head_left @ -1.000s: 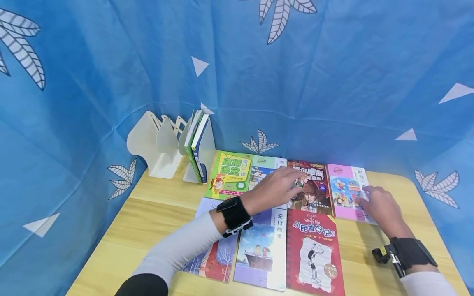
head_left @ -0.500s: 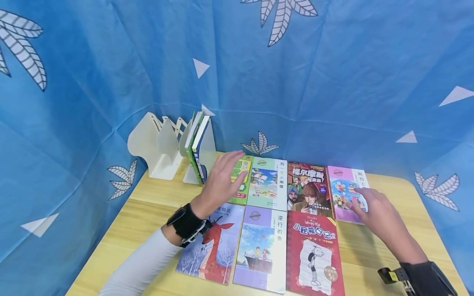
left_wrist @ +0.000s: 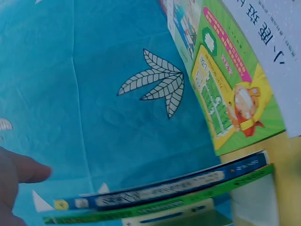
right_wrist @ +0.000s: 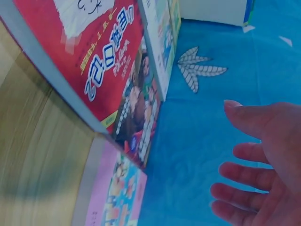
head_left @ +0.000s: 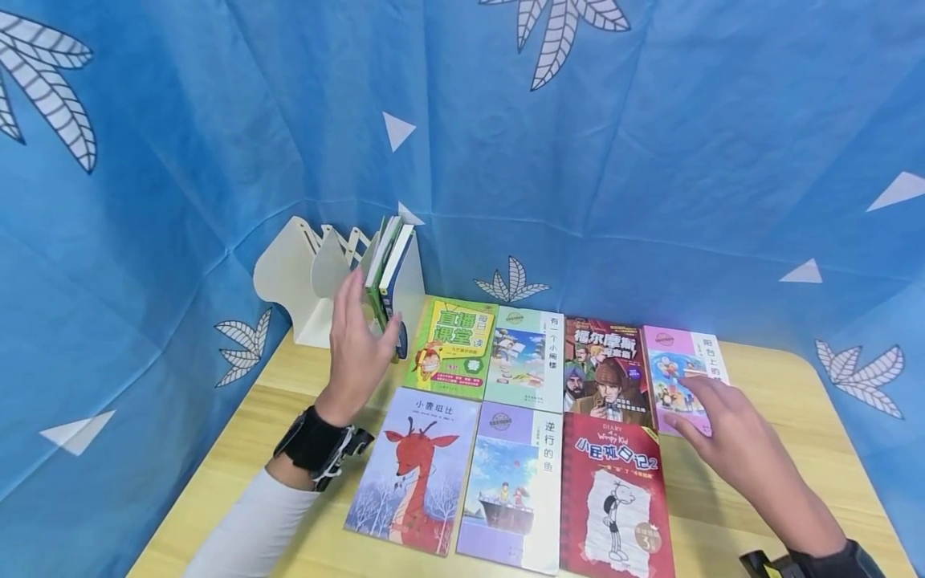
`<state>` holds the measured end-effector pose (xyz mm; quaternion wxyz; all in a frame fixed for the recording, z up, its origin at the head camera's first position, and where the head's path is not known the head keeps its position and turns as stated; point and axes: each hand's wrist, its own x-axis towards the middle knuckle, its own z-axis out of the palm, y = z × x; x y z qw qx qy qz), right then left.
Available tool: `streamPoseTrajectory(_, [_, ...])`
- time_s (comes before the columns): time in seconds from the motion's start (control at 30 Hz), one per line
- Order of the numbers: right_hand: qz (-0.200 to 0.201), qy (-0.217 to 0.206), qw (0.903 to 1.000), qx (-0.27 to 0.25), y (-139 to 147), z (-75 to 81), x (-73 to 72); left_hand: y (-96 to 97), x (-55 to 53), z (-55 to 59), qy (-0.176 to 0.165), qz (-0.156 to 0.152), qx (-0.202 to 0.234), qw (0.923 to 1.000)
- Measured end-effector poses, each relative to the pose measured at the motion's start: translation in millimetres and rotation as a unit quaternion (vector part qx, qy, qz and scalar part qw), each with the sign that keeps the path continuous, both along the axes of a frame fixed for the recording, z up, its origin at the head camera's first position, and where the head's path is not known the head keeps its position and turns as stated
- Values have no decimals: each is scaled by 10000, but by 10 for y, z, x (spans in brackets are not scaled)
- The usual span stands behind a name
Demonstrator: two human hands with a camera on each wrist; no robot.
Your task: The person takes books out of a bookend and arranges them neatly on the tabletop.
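My left hand [head_left: 359,357] reaches toward the upright books, thumb apart from its straight fingers. In the head view it overlaps the lower part of a green-spined book [head_left: 377,301] and a blue-spined book [head_left: 393,269]. Part of this hand appears at the left edge of the left wrist view, near the top end of the blue spine [left_wrist: 160,188]. My right hand [head_left: 744,437] is over the lower right of a pink-and-white book [head_left: 675,361], hiding its corner. Its fingers are spread and hold nothing, as the right wrist view shows.
A white expanding book rack [head_left: 285,273] stands at the back left. Several books lie flat in two rows, among them a green one [head_left: 451,345], a deer-cover one [head_left: 415,474] and a red diary [head_left: 617,498]. A blue patterned cloth [head_left: 506,144] hangs behind the wooden table [head_left: 238,457].
My left hand has moved left from above the back-row books to the upright books. My right hand has drawn slightly toward me, staying over the pink-and-white book. The books have stayed put.
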<state>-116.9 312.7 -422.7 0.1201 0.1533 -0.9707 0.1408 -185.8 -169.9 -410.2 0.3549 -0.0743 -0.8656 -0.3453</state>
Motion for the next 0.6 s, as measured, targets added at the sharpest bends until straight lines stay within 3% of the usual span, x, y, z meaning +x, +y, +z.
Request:
streamPoseTrajectory(0.13, [83, 125, 9999, -3, -63, 32, 42, -75, -20, -32, -982, -116, 326, 9946])
streamPoseTrajectory(0.27, [164, 105, 9998, -90, -133, 51, 68, -141, -85, -98, -1513, -411, 561, 9860])
streamPoseTrajectory(0.4, [177, 17, 9997, -143, -195, 92, 102, -203, -148, -174, -1773, -502, 597, 9811])
streamPoseTrajectory(0.6, [218, -199, 9993, -231, -295, 191, 141, -263, -203, -273, -1668, -113, 524, 9845])
